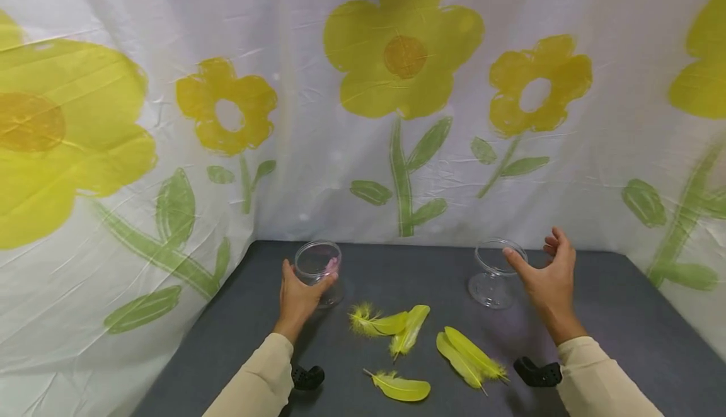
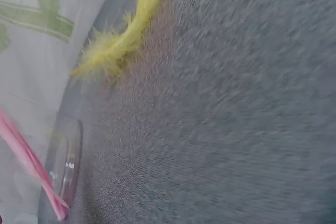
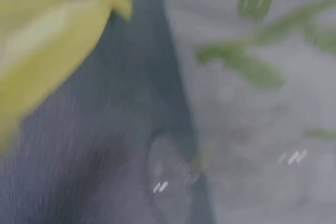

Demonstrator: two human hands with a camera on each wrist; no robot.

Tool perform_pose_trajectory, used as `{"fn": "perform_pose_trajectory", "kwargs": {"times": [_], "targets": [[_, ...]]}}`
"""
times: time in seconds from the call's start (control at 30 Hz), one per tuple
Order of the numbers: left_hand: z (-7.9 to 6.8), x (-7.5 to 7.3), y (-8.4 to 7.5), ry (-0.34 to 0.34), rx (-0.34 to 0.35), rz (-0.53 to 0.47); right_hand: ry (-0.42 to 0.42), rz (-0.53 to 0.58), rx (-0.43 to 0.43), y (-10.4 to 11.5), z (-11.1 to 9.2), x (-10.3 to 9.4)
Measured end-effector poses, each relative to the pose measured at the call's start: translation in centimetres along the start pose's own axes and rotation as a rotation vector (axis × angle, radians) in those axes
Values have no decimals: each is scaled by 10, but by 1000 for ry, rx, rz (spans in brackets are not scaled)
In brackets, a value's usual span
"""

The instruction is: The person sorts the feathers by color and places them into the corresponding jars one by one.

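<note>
In the head view my left hand (image 1: 303, 294) is at the left clear jar (image 1: 317, 250), which has a pink feather (image 1: 331, 266) in it. The thumb lies across the jar's near side, and the other fingers point up at its left. Whether they touch the jar is hard to tell. My right hand (image 1: 550, 281) is spread beside the right clear jar (image 1: 492, 288), its thumb overlapping the rim and its fingers apart from the wall. Between the hands lie several yellow feathers (image 1: 411, 330). The left wrist view shows the pink feather (image 2: 32, 163) up close.
A dark grey cloth (image 1: 397, 272) covers the table. Behind it and at both sides hangs a white curtain (image 1: 306, 146) printed with yellow flowers. Black straps or mounts (image 1: 537, 373) stick out at both wrists, low over the table.
</note>
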State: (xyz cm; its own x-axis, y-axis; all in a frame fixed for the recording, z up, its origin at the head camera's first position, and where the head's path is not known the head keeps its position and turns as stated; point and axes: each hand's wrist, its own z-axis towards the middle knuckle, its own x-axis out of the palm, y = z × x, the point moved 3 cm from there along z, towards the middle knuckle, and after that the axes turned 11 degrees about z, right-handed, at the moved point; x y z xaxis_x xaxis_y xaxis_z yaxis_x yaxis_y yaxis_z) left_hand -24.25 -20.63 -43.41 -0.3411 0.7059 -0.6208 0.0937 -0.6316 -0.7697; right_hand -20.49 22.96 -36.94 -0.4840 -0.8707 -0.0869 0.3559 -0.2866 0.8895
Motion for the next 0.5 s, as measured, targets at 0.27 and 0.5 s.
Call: {"fn": "perform_pose_trajectory", "kwargs": {"times": [0.27, 0.5], "targets": [[-35, -17, -2, -43, 22, -37, 151, -67, 125, -45, 9, 1], [-73, -18, -11, -7, 119, -150, 272, -108, 159, -64, 8, 11]]}}
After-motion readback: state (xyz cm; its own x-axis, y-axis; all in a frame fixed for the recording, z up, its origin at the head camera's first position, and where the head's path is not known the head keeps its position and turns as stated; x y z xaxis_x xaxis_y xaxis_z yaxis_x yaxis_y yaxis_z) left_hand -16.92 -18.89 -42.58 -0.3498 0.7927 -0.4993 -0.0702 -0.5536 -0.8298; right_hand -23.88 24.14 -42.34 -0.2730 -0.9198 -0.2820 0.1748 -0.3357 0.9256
